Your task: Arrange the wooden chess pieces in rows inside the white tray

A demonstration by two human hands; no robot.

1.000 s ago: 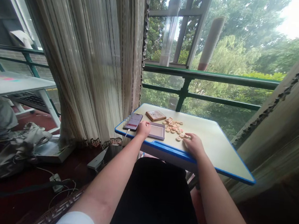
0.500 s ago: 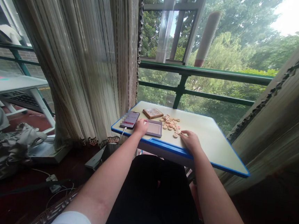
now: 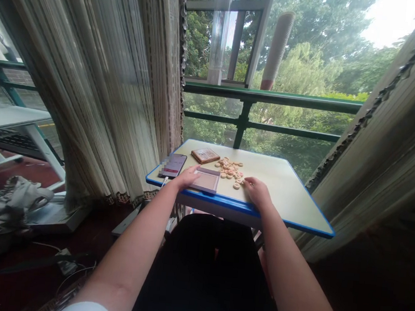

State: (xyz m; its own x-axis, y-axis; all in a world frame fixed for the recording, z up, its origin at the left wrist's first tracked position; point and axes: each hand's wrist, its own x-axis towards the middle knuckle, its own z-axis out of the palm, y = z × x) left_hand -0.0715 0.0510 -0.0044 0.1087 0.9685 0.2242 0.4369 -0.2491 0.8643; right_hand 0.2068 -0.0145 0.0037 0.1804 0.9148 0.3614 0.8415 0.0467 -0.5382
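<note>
My left hand (image 3: 186, 178) grips the left side of a shallow, open purple-grey box (image 3: 211, 191), fingers over its rim. The light bottom of the box shows. To its right lies a loose heap of several round wooden game pieces (image 3: 230, 168) with markings too small to read. My right hand (image 3: 258, 193) is at the heap's near right edge, its fingers curled together at a wooden piece; the fingertips are partly hidden. One round piece (image 3: 236, 186) lies just left of these fingers, nearest the table's front edge.
A flat square box (image 3: 205, 155) with a printed top lies behind the open box. A phone (image 3: 173, 165) with a white cable lies at the left of the blue-edged table (image 3: 285, 181). Curtains (image 3: 125, 95) hang on both sides; a green railing (image 3: 270, 98) runs behind.
The view has shifted, so the table appears slightly further left. My right fingers, spread before, have drawn together at the pieces. My left hand stays at the open box.
</note>
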